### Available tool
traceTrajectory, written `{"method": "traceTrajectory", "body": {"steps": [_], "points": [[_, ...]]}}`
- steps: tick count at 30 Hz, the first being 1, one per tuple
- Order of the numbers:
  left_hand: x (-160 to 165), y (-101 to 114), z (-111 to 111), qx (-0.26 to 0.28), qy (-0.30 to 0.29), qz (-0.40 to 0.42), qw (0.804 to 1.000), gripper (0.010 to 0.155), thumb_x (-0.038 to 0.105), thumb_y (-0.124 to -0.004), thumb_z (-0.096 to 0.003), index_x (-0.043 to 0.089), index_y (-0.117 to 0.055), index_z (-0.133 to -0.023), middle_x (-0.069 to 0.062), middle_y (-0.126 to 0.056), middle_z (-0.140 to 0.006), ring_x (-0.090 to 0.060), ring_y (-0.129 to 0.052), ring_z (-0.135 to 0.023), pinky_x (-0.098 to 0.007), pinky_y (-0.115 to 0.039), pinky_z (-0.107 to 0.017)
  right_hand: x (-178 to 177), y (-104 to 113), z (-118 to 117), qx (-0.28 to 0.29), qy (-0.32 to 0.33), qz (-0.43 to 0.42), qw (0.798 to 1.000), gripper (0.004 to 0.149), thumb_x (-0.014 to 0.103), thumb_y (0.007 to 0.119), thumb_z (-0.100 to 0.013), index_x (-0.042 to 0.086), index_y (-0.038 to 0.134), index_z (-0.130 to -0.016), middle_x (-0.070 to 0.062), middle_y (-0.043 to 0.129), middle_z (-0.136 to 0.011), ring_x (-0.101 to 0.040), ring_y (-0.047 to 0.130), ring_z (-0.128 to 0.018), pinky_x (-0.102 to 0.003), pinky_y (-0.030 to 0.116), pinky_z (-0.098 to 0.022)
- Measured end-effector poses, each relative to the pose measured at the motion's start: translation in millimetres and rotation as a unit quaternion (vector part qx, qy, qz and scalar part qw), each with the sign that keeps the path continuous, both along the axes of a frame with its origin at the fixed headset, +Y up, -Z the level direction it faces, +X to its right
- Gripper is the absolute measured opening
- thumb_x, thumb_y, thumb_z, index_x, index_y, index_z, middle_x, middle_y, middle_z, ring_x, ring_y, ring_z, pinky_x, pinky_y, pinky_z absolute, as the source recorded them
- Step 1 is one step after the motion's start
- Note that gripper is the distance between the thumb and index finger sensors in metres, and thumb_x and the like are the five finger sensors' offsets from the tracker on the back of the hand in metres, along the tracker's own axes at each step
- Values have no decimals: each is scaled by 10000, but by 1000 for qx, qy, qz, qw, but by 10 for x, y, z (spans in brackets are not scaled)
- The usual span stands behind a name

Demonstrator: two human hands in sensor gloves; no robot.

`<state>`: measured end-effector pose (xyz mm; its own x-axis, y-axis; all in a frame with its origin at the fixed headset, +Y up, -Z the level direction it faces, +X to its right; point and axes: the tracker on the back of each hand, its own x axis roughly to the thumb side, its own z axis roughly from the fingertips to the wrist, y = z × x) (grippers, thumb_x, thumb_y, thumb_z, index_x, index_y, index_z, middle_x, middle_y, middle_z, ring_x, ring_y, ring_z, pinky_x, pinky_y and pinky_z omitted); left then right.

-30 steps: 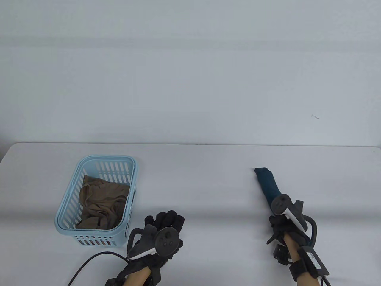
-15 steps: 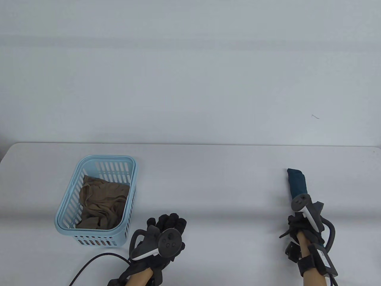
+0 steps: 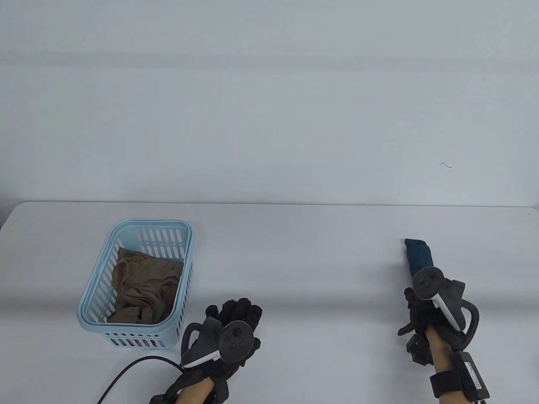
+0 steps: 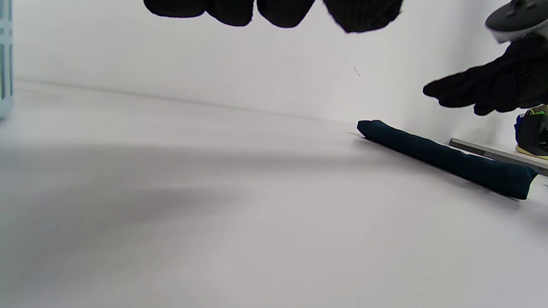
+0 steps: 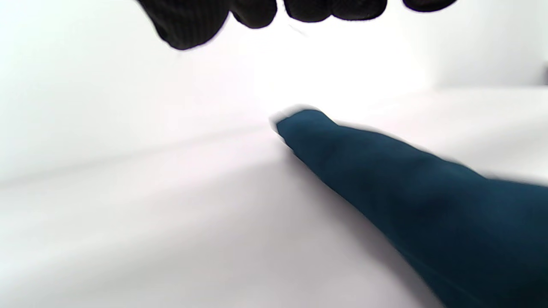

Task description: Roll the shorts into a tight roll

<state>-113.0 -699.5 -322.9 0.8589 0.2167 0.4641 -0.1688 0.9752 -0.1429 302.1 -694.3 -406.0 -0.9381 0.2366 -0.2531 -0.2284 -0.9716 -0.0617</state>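
Observation:
The dark teal shorts (image 3: 417,252) lie as a tight narrow roll on the white table at the right. The roll also shows in the left wrist view (image 4: 445,159) and the right wrist view (image 5: 398,188). My right hand (image 3: 414,296) hovers over the near end of the roll with fingers spread. In the left wrist view this hand (image 4: 469,92) is above the roll and apart from it. My left hand (image 3: 235,312) rests flat and open on the table near the front edge, holding nothing.
A light blue plastic basket (image 3: 97,273) stands at the left, just left of my left hand. It holds crumpled tan shorts (image 3: 143,286). A black cable (image 3: 126,370) runs along the table from my left wrist.
My right hand carried the roll to the right, laid it on the table, then let go and lifted. The left hand has barely moved.

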Motion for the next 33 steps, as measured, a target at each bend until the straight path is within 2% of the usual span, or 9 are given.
{"method": "traceTrajectory", "body": {"steps": [3, 6, 12, 17, 22, 33], "points": [[10, -34, -2, -9, -2, -2, 1000, 688, 399, -603, -526, 106, -399, -1115, -249, -381, -1178, -572, -434, -1068, -773, -308, -658, -398, 266, 190, 53, 79, -4, 995, 652, 377, 635, -511, 214, 370, -1084, -117, 298, -1153, -397, 333, -1048, -662, 369, -713], [3, -40, -3, -9, -2, -8, 1000, 688, 400, -603, -525, 106, -403, -1114, -249, -384, -1178, -574, -436, -1067, -773, -310, -657, -773, 392, 392, 81, 155, 2, 985, 644, 379, 636, -511, 216, 391, -1083, -113, 337, -1154, -391, 372, -1050, -656, 401, -712], [-19, -38, -8, -8, 1, -4, 1000, 685, 399, -603, -526, 109, -406, -1114, -248, -388, -1178, -575, -437, -1066, -772, -310, -658, -1307, 336, 715, 88, 249, 13, 964, 644, 384, 635, -512, 214, 395, -1085, -113, 341, -1156, -390, 390, -1047, -651, 413, -712], [-20, -49, -9, -12, 1, -2, 1000, 685, 398, -604, -526, 104, -410, -1113, -249, -391, -1177, -575, -438, -1066, -772, -311, -657, -1465, 112, 831, 46, 277, -2, 960, 644, 381, 635, -512, 210, 397, -1085, -116, 342, -1155, -393, 388, -1046, -652, 411, -711], [-6, -70, -10, -19, -2, -3, 1000, 685, 399, -604, -526, 104, -411, -1113, -251, -391, -1176, -576, -438, -1065, -773, -311, -657, -1477, -83, 894, 9, 284, 7, 959, 645, 383, 634, -512, 209, 395, -1085, -116, 341, -1156, -395, 387, -1046, -652, 412, -711], [64, -172, -6, -38, -7, -15, 999, 685, 398, -603, -526, 103, -411, -1113, -253, -390, -1176, -578, -439, -1064, -772, -314, -657, -1436, -197, 916, -11, 288, 11, 957, 642, 380, 635, -511, 203, 402, -1083, -121, 350, -1153, -397, 390, -1044, -651, 416, -708]]}}
